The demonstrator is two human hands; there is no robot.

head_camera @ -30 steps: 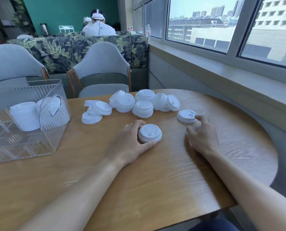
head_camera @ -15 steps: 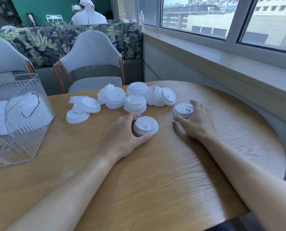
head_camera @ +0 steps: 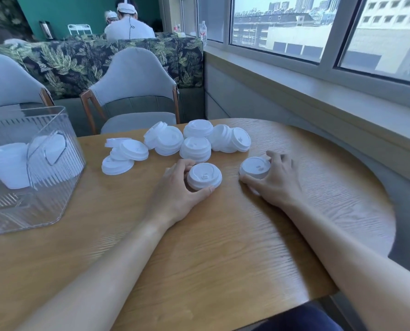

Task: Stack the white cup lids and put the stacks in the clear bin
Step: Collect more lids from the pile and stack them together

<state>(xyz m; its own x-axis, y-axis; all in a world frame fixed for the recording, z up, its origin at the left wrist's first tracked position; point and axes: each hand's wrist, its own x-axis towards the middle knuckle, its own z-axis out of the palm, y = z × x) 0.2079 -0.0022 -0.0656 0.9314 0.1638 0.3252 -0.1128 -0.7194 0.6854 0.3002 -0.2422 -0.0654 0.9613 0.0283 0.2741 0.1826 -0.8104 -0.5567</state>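
While a few stacks already stand inside the clear bin (head_camera: 55,206) at the far left of the tabletop (head_camera: 199,247), most of my job is still ahead, I judge. My left hand (head_camera: 175,189) curls round a short stack of white lids (head_camera: 204,176) near the middle, thumb on its near side, fingers on its far-left side. My right hand (head_camera: 274,179) grips a single lid (head_camera: 255,167) just to the right of that stack, thumb at its near edge and fingers over its far rim; it looks tipped up slightly, though I cannot tell whether it has left the wood. That lid and the short stack are apart, not yet joined. Beyond them, toward the far edge, a loose heap of lids (head_camera: 194,142) lies in small leaning piles, some overlapping, and three or four more lids (head_camera: 125,152) sit to the left of it, nearer the bin. All of those remain to be gathered, nested and carried over. Inside the bin I make out at least one tall white stack (head_camera: 9,168); the ribbed wall blurs the rest.
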